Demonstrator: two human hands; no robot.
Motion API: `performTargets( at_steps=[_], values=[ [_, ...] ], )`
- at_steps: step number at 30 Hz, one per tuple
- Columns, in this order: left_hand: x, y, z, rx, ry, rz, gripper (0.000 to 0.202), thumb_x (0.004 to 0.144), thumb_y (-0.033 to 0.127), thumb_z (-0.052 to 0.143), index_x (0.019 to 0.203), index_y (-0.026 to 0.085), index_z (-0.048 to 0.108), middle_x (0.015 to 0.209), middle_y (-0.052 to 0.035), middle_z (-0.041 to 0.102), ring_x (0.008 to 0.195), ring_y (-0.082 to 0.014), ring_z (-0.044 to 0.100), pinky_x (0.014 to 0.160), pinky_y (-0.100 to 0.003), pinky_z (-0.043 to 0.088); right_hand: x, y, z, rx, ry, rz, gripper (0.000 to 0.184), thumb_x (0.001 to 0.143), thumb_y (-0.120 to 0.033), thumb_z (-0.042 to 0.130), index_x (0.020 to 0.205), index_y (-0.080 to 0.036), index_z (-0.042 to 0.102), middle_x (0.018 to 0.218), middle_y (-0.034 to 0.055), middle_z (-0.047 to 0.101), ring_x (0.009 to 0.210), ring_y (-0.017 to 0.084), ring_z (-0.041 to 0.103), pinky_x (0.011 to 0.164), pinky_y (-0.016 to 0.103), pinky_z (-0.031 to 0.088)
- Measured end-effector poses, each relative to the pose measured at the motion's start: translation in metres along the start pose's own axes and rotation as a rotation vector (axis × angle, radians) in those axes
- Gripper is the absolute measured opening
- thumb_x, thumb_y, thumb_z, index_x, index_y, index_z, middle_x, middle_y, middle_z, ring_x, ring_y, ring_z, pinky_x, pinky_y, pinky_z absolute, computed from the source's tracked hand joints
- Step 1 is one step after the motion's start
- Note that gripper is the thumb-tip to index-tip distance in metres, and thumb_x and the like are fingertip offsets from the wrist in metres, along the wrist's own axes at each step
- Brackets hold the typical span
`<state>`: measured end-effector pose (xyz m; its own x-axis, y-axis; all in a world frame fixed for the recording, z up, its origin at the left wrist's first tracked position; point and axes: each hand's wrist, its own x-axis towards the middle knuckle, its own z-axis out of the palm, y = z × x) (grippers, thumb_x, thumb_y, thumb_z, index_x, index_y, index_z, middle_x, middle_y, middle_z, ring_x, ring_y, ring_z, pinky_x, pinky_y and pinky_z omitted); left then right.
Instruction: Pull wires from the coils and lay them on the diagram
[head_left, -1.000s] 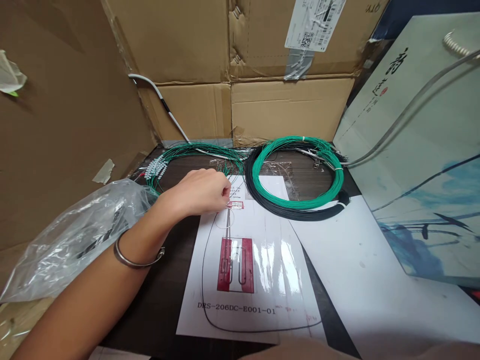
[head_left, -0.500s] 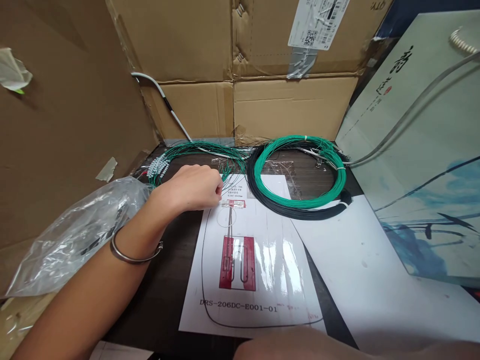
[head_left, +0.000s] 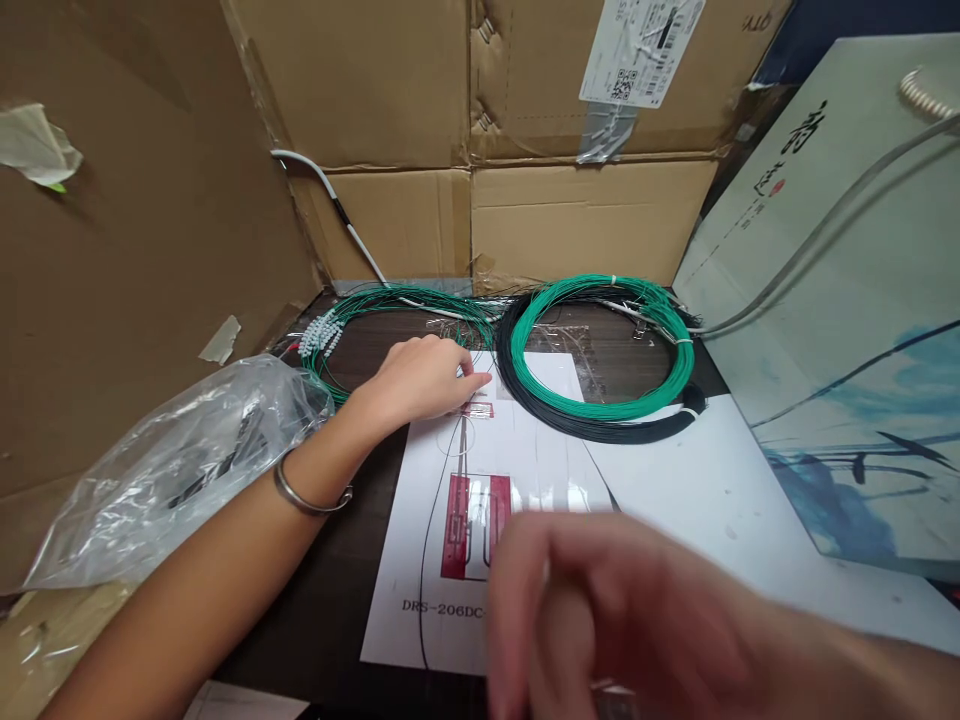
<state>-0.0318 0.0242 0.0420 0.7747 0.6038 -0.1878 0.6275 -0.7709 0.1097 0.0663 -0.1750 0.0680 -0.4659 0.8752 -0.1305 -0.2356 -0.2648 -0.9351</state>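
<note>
Cardboard boxes (head_left: 585, 215) wall the tabletop's (head_left: 337, 590) far edge, with a coil of green and black wire (head_left: 600, 350) lying just before them and a clear plastic bag (head_left: 172, 460) at the left edge. On the laminated template sheet (head_left: 525, 440) near the middle, the left hand (head_left: 420, 380) rests at the sheet's far end, fingers (head_left: 472, 378) drawn together on a thin wire (head_left: 463, 440) beside a small red mark. The right hand (head_left: 600, 620) hangs blurred over the sheet's near edge; whether its fingers are apart I cannot tell.

Bare white sheet (head_left: 697, 500) open at right, wire coils (head_left: 600, 350) behind, cardboard boxes (head_left: 480, 200) walling back, plastic bag (head_left: 187, 450) crowding left.
</note>
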Motion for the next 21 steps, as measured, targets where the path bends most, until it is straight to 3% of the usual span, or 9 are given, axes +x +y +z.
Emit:
performTargets(
  at_steps=[2,4,6,8,10,15,18,21],
  values=[
    [0.004,0.003,0.009,-0.111,0.057,-0.015,0.049,0.089,0.055,0.036,0.093,0.025,0.075,0.082,-0.0109,0.072,0.088,-0.0315,0.067,0.076,-0.041,0.047,0.012,0.002,-0.022,-0.183,0.260,-0.108,0.018,0.083,-0.036,0.061,0.096,-0.023,0.059,0.059,-0.0020,0.057,0.052,0.014,0.057,0.048,0.024,0.041],
    [0.007,0.006,0.017,-0.172,0.094,-0.014,0.047,0.089,0.054,0.039,0.093,0.024,0.075,0.079,-0.0099,0.072,0.087,-0.0303,0.067,0.075,-0.039,0.047,0.026,0.009,-0.052,-0.524,0.635,-0.198,0.013,0.083,-0.031,0.061,0.091,-0.021,0.058,0.053,-0.0043,0.049,0.048,0.013,0.048,0.048,0.025,0.037],
    [0.010,0.006,0.023,-0.199,0.097,-0.004,0.041,0.087,0.050,0.044,0.094,0.024,0.075,0.079,-0.0087,0.073,0.087,-0.0294,0.067,0.075,-0.039,0.047,0.037,0.020,-0.081,-0.850,0.884,-0.240,0.016,0.081,-0.032,0.062,0.091,-0.019,0.058,0.052,-0.0046,0.048,0.048,0.013,0.045,0.052,0.027,0.035],
    [0.011,0.006,0.023,-0.204,0.082,0.000,0.034,0.086,0.042,0.047,0.094,0.024,0.074,0.080,-0.0076,0.073,0.087,-0.0280,0.067,0.075,-0.038,0.048,0.043,0.033,-0.103,-1.010,0.933,-0.177,0.021,0.082,-0.034,0.061,0.095,-0.018,0.058,0.052,-0.0050,0.047,0.049,0.013,0.044,0.055,0.028,0.035],
    [0.010,0.003,0.018,-0.185,0.073,-0.004,0.031,0.085,0.037,0.048,0.095,0.024,0.074,0.082,-0.0074,0.074,0.088,-0.0271,0.067,0.076,-0.037,0.047,0.044,0.043,-0.114,-1.115,0.900,-0.115,0.026,0.083,-0.036,0.060,0.101,-0.018,0.057,0.054,-0.0049,0.048,0.051,0.014,0.045,0.056,0.029,0.034],
    [-0.004,-0.007,-0.016,-0.062,0.141,-0.059,0.028,0.083,0.039,0.051,0.086,0.024,0.074,0.084,-0.0069,0.073,0.088,-0.0269,0.065,0.076,-0.037,0.047,0.042,0.053,-0.114,-1.237,0.849,-0.074,0.034,0.085,-0.035,0.058,0.114,-0.018,0.054,0.060,-0.0030,0.054,0.053,0.015,0.048,0.058,0.029,0.033],
    [-0.015,-0.016,-0.036,0.037,0.239,-0.184,0.026,0.082,0.040,0.052,0.080,0.024,0.073,0.076,-0.0050,0.071,0.085,-0.0257,0.064,0.075,-0.035,0.046,0.043,0.053,-0.113,-1.223,0.858,-0.080,0.034,0.086,-0.033,0.056,0.117,-0.018,0.053,0.061,-0.0024,0.056,0.053,0.016,0.049,0.059,0.029,0.034],
    [-0.023,-0.022,-0.049,0.057,0.359,-0.267,0.027,0.083,0.042,0.053,0.087,0.025,0.074,0.077,-0.0056,0.070,0.084,-0.0259,0.062,0.074,-0.036,0.045,0.043,0.054,-0.113,-1.175,0.877,-0.089,0.043,0.086,-0.032,0.056,0.125,-0.017,0.047,0.063,-0.0023,0.058,0.054,0.016,0.050,0.059,0.030,0.035]
  ],
)
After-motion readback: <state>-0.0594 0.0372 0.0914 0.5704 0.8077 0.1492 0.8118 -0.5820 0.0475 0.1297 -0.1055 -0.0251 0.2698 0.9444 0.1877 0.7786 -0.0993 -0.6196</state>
